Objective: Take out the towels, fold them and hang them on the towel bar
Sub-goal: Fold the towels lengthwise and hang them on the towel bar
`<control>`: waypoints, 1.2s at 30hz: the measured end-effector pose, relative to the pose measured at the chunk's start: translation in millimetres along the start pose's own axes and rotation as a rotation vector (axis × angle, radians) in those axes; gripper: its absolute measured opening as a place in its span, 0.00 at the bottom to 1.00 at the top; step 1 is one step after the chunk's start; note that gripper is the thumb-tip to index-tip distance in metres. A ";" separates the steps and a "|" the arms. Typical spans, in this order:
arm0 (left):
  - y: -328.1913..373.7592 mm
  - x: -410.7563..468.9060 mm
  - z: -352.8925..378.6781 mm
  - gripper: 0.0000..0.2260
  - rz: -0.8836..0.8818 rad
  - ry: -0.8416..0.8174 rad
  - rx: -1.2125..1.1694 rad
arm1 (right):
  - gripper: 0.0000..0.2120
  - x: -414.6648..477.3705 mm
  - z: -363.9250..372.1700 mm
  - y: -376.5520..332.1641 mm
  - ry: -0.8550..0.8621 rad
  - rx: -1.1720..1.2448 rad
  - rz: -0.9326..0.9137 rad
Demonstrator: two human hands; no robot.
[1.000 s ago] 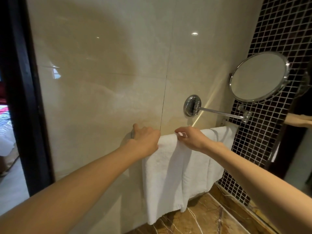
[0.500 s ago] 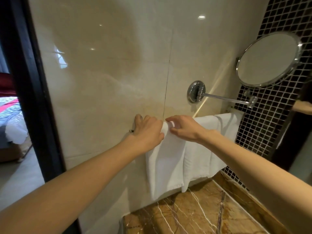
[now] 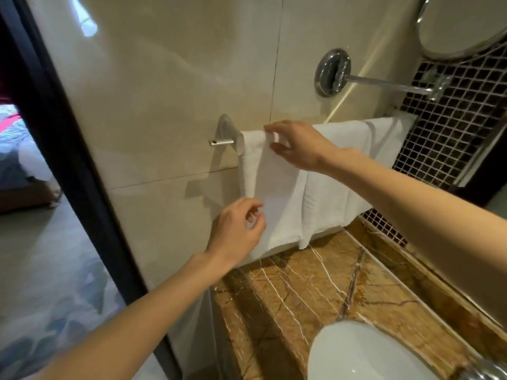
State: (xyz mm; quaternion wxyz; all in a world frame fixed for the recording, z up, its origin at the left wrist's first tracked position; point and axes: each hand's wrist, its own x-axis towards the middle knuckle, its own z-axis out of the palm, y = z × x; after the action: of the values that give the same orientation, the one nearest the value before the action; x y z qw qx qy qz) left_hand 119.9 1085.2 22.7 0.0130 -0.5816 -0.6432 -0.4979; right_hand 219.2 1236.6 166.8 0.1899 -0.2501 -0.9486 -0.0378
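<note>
Left grip (image 3: 238, 229) is being lowered from the towel bar (image 3: 225, 142) to the left edge of the white towel (image 3: 277, 193), fingers curled; whether the cloth is being pinched cannot be told. The towel's top is being pinched at the bar by the right grip (image 3: 299, 145). The towel is being carried by the bar, just beside a second towel (image 3: 340, 160), above the marble worktop (image 3: 315, 292).

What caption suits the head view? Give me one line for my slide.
Right hand pinches a folded white towel atop the towel bar while left hand hovers by its hanging edge.
</note>
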 end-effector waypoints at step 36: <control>-129.9 -40.9 128.4 0.13 -0.792 -0.281 -0.423 | 0.23 16.5 4.6 -11.9 -0.014 0.145 0.036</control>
State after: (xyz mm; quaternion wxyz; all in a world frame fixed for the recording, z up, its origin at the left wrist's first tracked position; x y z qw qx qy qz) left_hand 106.5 1161.7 -147.6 -0.3840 -0.3432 -0.6953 -0.5013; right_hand 198.5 1234.6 169.0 0.2017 -0.2529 -0.9456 0.0359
